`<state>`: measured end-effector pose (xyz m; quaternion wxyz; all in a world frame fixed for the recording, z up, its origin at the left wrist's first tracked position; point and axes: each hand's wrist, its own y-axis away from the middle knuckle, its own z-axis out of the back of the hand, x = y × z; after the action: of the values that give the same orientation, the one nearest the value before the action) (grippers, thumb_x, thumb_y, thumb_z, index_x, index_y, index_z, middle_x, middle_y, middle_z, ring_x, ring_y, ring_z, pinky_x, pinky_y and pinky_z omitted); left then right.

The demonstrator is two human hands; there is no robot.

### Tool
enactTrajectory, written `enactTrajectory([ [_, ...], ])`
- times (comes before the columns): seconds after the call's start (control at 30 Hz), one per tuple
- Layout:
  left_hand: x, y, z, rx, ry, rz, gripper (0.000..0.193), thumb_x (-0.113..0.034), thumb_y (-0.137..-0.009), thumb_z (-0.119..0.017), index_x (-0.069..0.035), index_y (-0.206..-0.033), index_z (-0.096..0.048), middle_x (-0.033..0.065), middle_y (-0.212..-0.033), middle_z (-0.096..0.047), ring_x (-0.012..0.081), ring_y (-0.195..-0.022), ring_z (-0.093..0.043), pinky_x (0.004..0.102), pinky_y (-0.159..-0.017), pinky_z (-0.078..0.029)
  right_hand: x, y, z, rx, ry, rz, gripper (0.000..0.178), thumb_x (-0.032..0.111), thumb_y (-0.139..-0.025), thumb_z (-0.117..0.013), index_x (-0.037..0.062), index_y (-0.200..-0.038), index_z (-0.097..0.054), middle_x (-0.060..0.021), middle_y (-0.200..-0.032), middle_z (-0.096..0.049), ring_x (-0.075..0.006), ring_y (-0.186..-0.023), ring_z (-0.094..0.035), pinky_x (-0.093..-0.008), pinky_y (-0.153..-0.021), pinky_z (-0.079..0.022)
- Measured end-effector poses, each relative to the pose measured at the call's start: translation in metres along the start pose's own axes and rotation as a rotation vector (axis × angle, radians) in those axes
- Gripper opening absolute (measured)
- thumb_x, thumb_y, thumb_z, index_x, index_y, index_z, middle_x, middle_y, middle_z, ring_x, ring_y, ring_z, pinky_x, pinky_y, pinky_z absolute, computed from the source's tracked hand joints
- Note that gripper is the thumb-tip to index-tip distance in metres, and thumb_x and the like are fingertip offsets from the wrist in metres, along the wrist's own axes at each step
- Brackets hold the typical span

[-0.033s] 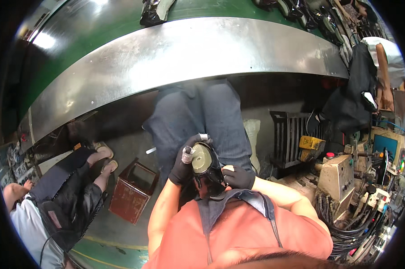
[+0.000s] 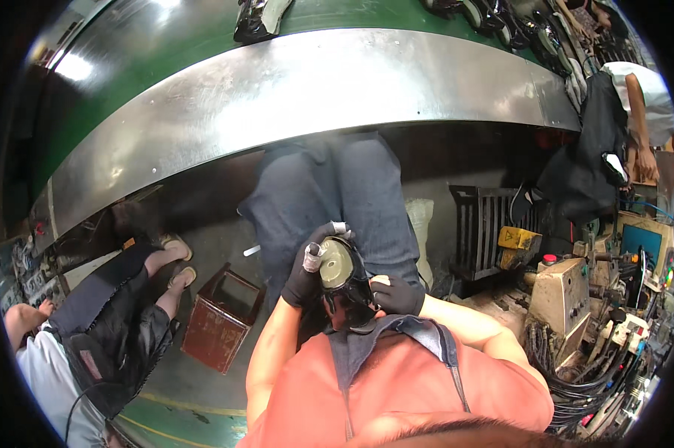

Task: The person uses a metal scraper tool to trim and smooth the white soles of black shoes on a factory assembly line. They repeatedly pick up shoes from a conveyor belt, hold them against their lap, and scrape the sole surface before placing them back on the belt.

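A glossy black shoe (image 2: pixel 348 305) with a pale yellowish-green bottom rests in my lap, tilted with that bottom upward. My left hand (image 2: pixel 304 272), in a dark glove with silvery tape round the fingertips, is wrapped about its far left end. On the other side my right hand (image 2: pixel 398 295), also dark-gloved, is closed against the shoe's near right edge. A small pale patch shows at its fingers; whether it is a bare or taped fingertip I cannot tell. The dark upper hides part of the grip. Under it lies my dark blue apron (image 2: pixel 329 187).
Ahead runs a curved metal ledge (image 2: pixel 337 82) beside a green belt (image 2: pixel 173 48). Several dark shoes (image 2: pixel 494 22) sit on it. A brown stool (image 2: pixel 217 325) and a seated person (image 2: pixel 113 328) are left. Machinery (image 2: pixel 561 295) with cables and another person (image 2: pixel 639 112) are right.
The other person's hand at the right has shifted slightly. My hands and the shoe stay in nearly the same place; my left thumb has moved a little.
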<state>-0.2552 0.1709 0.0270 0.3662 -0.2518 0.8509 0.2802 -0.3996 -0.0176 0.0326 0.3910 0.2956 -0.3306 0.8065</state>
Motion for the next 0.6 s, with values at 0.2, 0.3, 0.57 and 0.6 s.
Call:
enactTrajectory([
  [0.2, 0.027, -0.006, 0.016, 0.099, 0.223, 0.097, 0.084, -0.075, -0.076, -0.059, -0.002, -0.119, -0.057, 0.0093, -0.111, -0.062, 0.0183, -0.099, -0.061, 0.0346, -0.089, -0.05, 0.0, -0.007, 0.003, 0.021, 0.12, 0.015, 0.034, 0.033, -0.066, -0.066, 0.0027, -0.076, -0.054, -0.0146, -0.095, -0.056, -0.0323, -0.093, -0.06, -0.0423, -0.08, -0.052],
  [0.3, 0.025, -0.006, 0.012, 0.053, 0.109, 0.045, 0.076, -0.07, -0.079, -0.06, -0.002, -0.112, -0.06, 0.0084, -0.106, -0.063, 0.0174, -0.095, -0.062, 0.0325, -0.085, -0.051, -0.017, -0.003, -0.011, -0.062, 0.171, 0.12, 0.031, 0.027, -0.058, -0.066, 0.0031, -0.075, -0.054, -0.0153, -0.094, -0.057, -0.0333, -0.091, -0.061, -0.0437, -0.081, -0.053],
  [0.57, 0.003, 0.006, -0.008, 0.023, 0.085, 0.007, 0.057, -0.055, -0.085, -0.058, -0.003, -0.108, -0.06, 0.0072, -0.102, -0.062, 0.0159, -0.095, -0.061, 0.0301, -0.086, -0.049, -0.018, 0.004, -0.022, -0.161, 0.161, 0.172, 0.031, 0.021, -0.051, -0.061, 0.0028, -0.075, -0.054, -0.0162, -0.091, -0.058, -0.0339, -0.086, -0.061, -0.0446, -0.079, -0.054],
  [0.6, 0.001, 0.006, -0.008, 0.022, 0.101, 0.01, 0.055, -0.053, -0.085, -0.059, -0.003, -0.108, -0.06, 0.0072, -0.102, -0.062, 0.0159, -0.095, -0.061, 0.0301, -0.086, -0.049, -0.017, 0.001, -0.02, -0.16, 0.158, 0.173, 0.031, 0.022, -0.052, -0.062, 0.0027, -0.075, -0.054, -0.0165, -0.092, -0.058, -0.0339, -0.086, -0.061, -0.0448, -0.08, -0.054],
])
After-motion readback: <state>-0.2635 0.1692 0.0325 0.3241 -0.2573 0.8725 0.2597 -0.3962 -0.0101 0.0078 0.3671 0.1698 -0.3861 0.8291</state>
